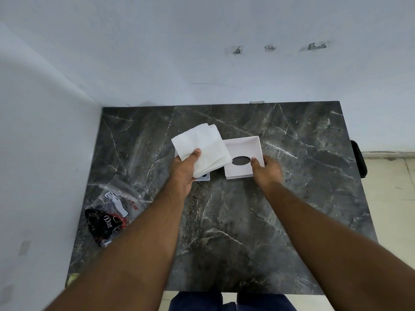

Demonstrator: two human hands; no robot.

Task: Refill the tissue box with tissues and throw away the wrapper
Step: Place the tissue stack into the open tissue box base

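My left hand (184,169) grips a stack of white tissues (202,147), held a little above the dark marble table (247,221). Beneath that stack a white piece, seemingly the tissue box base (205,176), shows only at its corner. My right hand (266,168) holds the white tissue box lid (243,153), which lies upside down with its oval opening showing the table through it. The thumb rests on the lid's inside, beside the oval. An empty clear and black plastic wrapper (110,212) lies crumpled at the table's left edge.
The table stands in a corner, with white walls behind it and to its left. A dark object (359,158) sticks out past the table's right edge. Pale floor tiles (390,198) run along the right. My legs in blue trousers (224,301) are at the near edge.
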